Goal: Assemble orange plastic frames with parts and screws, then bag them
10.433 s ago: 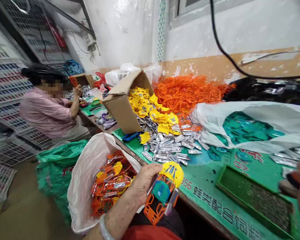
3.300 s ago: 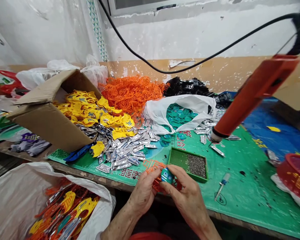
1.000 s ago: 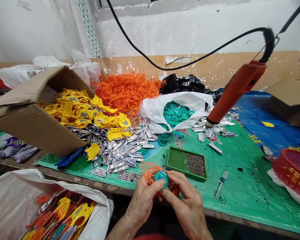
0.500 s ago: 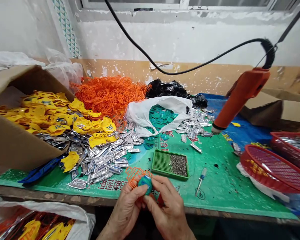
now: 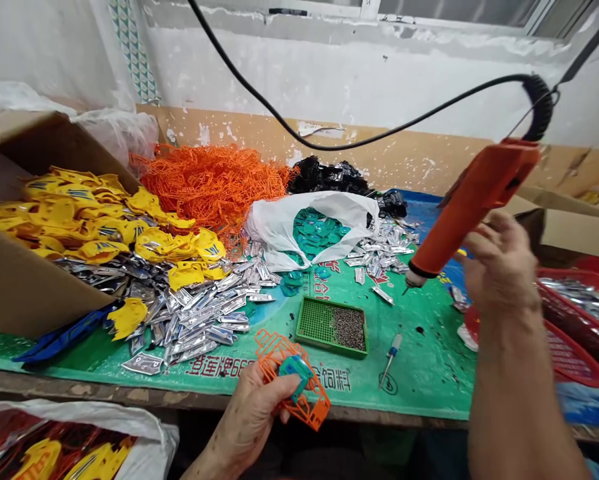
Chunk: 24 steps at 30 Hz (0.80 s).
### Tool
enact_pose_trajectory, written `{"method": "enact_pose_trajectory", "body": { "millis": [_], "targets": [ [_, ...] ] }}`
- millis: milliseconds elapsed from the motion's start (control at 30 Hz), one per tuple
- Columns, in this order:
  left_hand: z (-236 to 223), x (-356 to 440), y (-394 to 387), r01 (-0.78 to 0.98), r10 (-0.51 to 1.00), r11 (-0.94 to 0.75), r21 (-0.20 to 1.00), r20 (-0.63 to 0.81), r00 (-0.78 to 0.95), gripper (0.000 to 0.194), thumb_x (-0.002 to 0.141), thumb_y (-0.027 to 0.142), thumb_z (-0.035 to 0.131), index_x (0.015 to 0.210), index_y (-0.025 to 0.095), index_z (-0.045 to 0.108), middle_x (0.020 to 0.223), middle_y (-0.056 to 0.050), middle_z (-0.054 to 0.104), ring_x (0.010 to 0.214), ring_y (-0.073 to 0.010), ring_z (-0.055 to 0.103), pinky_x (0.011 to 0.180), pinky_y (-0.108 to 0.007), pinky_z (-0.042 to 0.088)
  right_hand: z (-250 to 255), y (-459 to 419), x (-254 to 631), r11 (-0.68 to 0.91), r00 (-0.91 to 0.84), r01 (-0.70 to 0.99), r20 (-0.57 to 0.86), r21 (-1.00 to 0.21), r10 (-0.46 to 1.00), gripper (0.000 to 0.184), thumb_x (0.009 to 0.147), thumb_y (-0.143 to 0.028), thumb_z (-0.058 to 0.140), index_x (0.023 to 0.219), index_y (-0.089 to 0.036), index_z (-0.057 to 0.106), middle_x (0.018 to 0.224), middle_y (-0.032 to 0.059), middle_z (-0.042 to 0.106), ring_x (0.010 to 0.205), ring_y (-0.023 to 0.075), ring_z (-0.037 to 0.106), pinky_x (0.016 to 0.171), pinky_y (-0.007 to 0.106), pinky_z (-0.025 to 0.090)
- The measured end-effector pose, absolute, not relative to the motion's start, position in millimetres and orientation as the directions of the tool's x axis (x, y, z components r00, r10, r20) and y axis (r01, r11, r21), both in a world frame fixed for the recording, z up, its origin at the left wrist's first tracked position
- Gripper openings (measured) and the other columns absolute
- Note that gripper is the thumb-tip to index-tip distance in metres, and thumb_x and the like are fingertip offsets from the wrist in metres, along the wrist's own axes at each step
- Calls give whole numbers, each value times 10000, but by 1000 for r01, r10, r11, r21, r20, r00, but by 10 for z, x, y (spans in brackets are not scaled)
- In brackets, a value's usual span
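At a green bench (image 5: 429, 363), the left hand (image 5: 249, 408) clasps an orange frame (image 5: 316, 409) slanting lengthwise down rightward; right hand (image 5: 503, 270), grip unclear.

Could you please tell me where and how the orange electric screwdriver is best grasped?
I'd probably grip the orange electric screwdriver around mid-barrel, from the right, where the right hand is: its long body hangs tilted, bit down-left, cable at the upper end.
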<state>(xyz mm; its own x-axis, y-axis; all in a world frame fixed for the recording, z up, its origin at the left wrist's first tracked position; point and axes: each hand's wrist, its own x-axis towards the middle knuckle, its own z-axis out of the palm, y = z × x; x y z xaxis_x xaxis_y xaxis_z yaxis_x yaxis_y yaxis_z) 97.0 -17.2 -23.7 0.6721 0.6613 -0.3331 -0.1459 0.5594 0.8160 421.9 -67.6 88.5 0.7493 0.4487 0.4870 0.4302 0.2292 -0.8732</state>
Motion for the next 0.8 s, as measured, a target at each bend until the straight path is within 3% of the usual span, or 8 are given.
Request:
{"method": "enact_pose_trajectory", "body": {
  "millis": [67, 100, 200, 267, 400, 533, 800],
  "targets": [
    [-217, 980, -168, -122, 661, 561, 819, -355, 661, 227, 671, 298, 733, 826, 139, 686, 628, 11, 578, 496, -63, 439, 395, -148, 300, 961, -439, 4203, 272, 705, 241, 361, -932, 611, 358, 705, -268, 647, 1046, -168, 610, 1100, 103, 675, 971, 219, 663, 705, 367, 455],
    [-209, 983, -163, -111, 662, 565, 817, -369, 652, 245, 665, 300, 733, 845, 140, 687, 644, 2, 593, 505, -69, 456, 393, -147, 300, 980, -330, 4140, 274, 678, 160, 307, -948, 668, 374, 659, -255, 683, 1016, -163, 617, 1001, 80, 709, 842, 194, 690, 678, 361, 467],
    [-200, 993, -142, -95, 664, 574, 814, -394, 635, 276, 657, 310, 734, 866, 136, 687, 654, -11, 610, 504, -77, 477, 386, -151, 300, 968, -67, 3837, 310, 648, 47, 265, -950, 714, 539, 492, -189, 789, 1002, -177, 613, 695, -18, 686, 532, 137, 630, 554, 322, 500],
    [-200, 1007, -125, -92, 660, 588, 804, -410, 630, 269, 649, 312, 741, 840, 133, 680, 640, -7, 602, 488, -72, 472, 384, -154, 298, 900, 41, 3599, 333, 646, 21, 267, -943, 715, 524, 495, -176, 784, 993, -171, 621, 577, -62, 600, 451, 121, 567, 470, 292, 477],
    [-217, 1036, -76, -83, 637, 636, 767, -461, 617, 249, 638, 304, 759, 796, 146, 650, 614, 21, 560, 477, -65, 459, 389, -158, 297, 628, 80, 3134, 319, 612, 21, 265, -947, 745, 357, 599, -253, 748, 921, -144, 637, 575, -37, 572, 471, 123, 533, 460, 293, 446],
    [-244, 1040, -14, -71, 642, 656, 752, -506, 575, 333, 621, 309, 775, 889, 155, 651, 644, 27, 558, 519, -78, 481, 414, -168, 316, 313, 2, 2824, 291, 604, -6, 228, -957, 764, 194, 636, -272, 746, 753, -163, 637, 639, -16, 587, 542, 124, 535, 528, 310, 462],
    [-256, 1045, 45, -31, 605, 709, 704, -586, 540, 442, 589, 345, 787, 976, 179, 653, 696, 15, 609, 553, -102, 549, 444, -181, 346, 97, -6, 2708, 287, 644, 22, 234, -958, 729, 117, 657, -232, 707, 619, -186, 606, 618, -15, 568, 543, 129, 523, 558, 319, 463]
  ]
}}
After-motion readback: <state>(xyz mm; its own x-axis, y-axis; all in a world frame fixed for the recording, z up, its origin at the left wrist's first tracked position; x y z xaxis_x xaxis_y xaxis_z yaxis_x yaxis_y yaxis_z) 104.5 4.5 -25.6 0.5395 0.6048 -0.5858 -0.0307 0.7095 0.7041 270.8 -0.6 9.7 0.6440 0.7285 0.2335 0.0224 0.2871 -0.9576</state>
